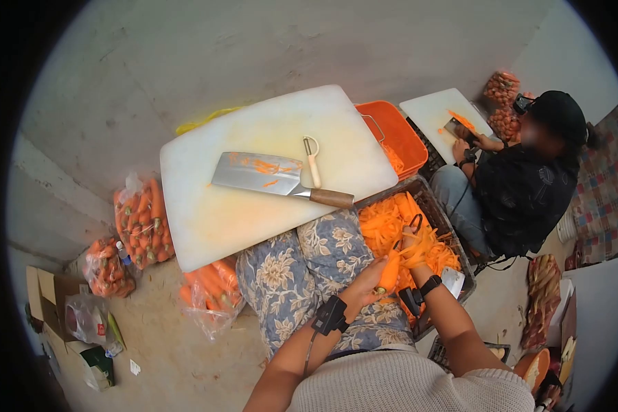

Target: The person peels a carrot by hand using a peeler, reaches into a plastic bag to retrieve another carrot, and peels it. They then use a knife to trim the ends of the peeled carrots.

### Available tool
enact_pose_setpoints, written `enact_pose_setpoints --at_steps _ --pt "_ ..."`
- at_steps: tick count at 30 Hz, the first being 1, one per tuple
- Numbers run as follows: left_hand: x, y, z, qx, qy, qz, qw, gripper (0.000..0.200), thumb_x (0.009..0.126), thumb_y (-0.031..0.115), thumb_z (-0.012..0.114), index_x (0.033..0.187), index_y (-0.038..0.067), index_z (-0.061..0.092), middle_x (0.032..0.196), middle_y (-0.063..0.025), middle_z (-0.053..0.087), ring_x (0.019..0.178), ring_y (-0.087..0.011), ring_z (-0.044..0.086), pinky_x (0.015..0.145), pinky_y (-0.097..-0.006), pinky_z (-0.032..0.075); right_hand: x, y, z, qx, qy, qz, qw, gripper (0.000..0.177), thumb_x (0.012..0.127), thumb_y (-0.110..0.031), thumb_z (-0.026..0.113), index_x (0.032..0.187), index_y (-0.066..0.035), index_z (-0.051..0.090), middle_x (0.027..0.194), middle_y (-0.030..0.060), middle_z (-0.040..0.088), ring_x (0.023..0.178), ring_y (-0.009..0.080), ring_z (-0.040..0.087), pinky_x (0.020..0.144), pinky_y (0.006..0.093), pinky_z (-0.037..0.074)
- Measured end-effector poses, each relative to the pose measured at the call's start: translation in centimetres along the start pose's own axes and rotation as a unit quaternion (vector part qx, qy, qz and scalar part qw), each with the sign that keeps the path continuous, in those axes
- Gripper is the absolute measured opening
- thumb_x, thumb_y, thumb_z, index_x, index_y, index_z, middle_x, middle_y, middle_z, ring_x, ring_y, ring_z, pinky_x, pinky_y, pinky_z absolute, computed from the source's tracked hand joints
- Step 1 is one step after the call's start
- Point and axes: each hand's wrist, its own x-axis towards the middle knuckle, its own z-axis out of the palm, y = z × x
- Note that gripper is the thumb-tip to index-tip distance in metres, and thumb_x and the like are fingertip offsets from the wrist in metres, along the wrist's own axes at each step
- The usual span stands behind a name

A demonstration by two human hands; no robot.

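My left hand (366, 283) is wrapped round a carrot (389, 272), held over the near side of a dark crate (468, 280) of orange carrot shavings (381, 223). Close beside it, my right hand (413, 248) is closed on a peeler (417, 221), with shavings draped over the fingers. On the large white cutting board (199, 199) lie a cleaver (254, 173) with orange scraps on its blade and a second peeler (312, 163) with a light handle.
An orange bucket (408, 137) stands behind the crate. At the right a seated person (529, 185) cuts on another white board (426, 110). Bags of carrots (144, 223) and a cardboard box (44, 299) are on the floor at the left.
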Motion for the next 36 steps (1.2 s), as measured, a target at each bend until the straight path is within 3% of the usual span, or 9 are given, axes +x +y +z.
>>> enact_pose_setpoints --at_steps 5,7,14,16,21,28,30,33,36 --pt "-0.2 0.2 0.2 -0.022 0.002 -0.012 1.000 0.028 0.093 0.035 0.038 0.102 0.009 0.041 0.075 -0.0109 0.058 0.063 -0.0179 0.060 0.049 -0.0271 0.052 6.2 8.6 -0.6 -0.095 -0.025 0.040 0.994 0.023 0.085 -0.026 0.048 0.069 -0.011 0.045 0.054 0.0017 0.044 0.042 0.0125 0.040 0.041 0.0282 0.035" --pt "-0.2 0.2 0.1 -0.020 -0.003 -0.023 1.000 0.034 0.091 0.038 0.040 0.102 0.006 0.043 0.077 -0.0116 0.059 0.063 -0.0182 0.060 0.051 -0.0277 0.052 5.6 6.5 -1.0 0.101 -0.028 0.206 0.973 0.019 0.085 -0.026 0.048 0.076 -0.009 0.049 0.061 0.0041 0.049 0.049 0.0146 0.045 0.047 0.0278 0.038" --pt "-0.5 0.3 0.3 -0.021 0.014 -0.060 0.998 0.039 0.090 0.040 0.043 0.102 0.004 0.047 0.080 -0.0126 0.059 0.064 -0.0177 0.060 0.053 -0.0276 0.052 7.1 7.4 -4.2 -0.258 -0.114 0.048 0.958 0.017 0.089 -0.024 0.045 0.090 -0.007 0.051 0.082 0.0049 0.053 0.069 0.0179 0.053 0.058 0.0278 0.043" --pt "-1.2 0.7 0.4 -0.016 -0.034 -0.069 0.997 0.040 0.090 0.040 0.043 0.103 0.002 0.048 0.079 -0.0119 0.059 0.066 -0.0176 0.060 0.054 -0.0276 0.052 7.5 7.3 -4.7 0.161 0.030 0.157 0.974 0.017 0.089 -0.022 0.045 0.091 -0.006 0.051 0.081 0.0055 0.053 0.071 0.0189 0.053 0.060 0.0309 0.044" --pt "-1.7 0.9 -0.5 -0.039 -0.083 -0.035 0.995 0.044 0.089 0.043 0.044 0.103 0.002 0.049 0.083 -0.0125 0.058 0.071 -0.0187 0.059 0.057 -0.0301 0.052 2.1 1.9 -5.9 0.175 -0.004 0.181 0.968 0.017 0.089 -0.022 0.046 0.091 -0.006 0.050 0.081 0.0056 0.052 0.070 0.0185 0.052 0.060 0.0301 0.043" --pt "-0.6 0.1 -0.8 -0.092 -0.067 -0.008 0.993 0.045 0.088 0.044 0.046 0.110 0.004 0.045 0.088 -0.0123 0.056 0.075 -0.0208 0.057 0.063 -0.0334 0.051 -5.8 -2.3 -3.3 0.137 -0.022 0.066 0.988 0.017 0.088 -0.023 0.047 0.091 -0.005 0.050 0.080 0.0057 0.052 0.069 0.0180 0.051 0.059 0.0292 0.043" --pt "-0.3 -0.3 -0.9 -0.080 -0.058 0.009 0.995 0.045 0.088 0.043 0.046 0.113 0.006 0.045 0.091 -0.0112 0.057 0.077 -0.0208 0.058 0.064 -0.0333 0.051 -6.3 -0.9 -2.6 -0.059 -0.063 -0.275 0.957 0.016 0.086 -0.021 0.051 0.091 -0.006 0.048 0.078 0.0041 0.049 0.066 0.0146 0.050 0.056 0.0253 0.041" --pt "0.0 -0.6 0.1 -0.072 -0.036 0.052 0.995 0.043 0.088 0.042 0.046 0.118 0.012 0.043 0.100 -0.0081 0.057 0.083 -0.0195 0.058 0.065 -0.0334 0.051 -8.6 0.2 0.7 0.119 -0.054 -0.130 0.983 0.016 0.084 -0.015 0.054 0.093 -0.005 0.045 0.075 0.0029 0.047 0.063 0.0122 0.048 0.055 0.0228 0.040" --pt "-1.5 0.3 1.4 -0.047 0.000 0.060 0.997 0.042 0.089 0.040 0.045 0.125 0.018 0.040 0.110 -0.0038 0.054 0.092 -0.0167 0.057 0.068 -0.0346 0.051 -10.0 -2.0 2.0 0.049 -0.015 -0.117 0.992 0.019 0.081 -0.011 0.057 0.095 -0.006 0.045 0.075 0.0017 0.047 0.065 0.0117 0.049 0.055 0.0239 0.041"
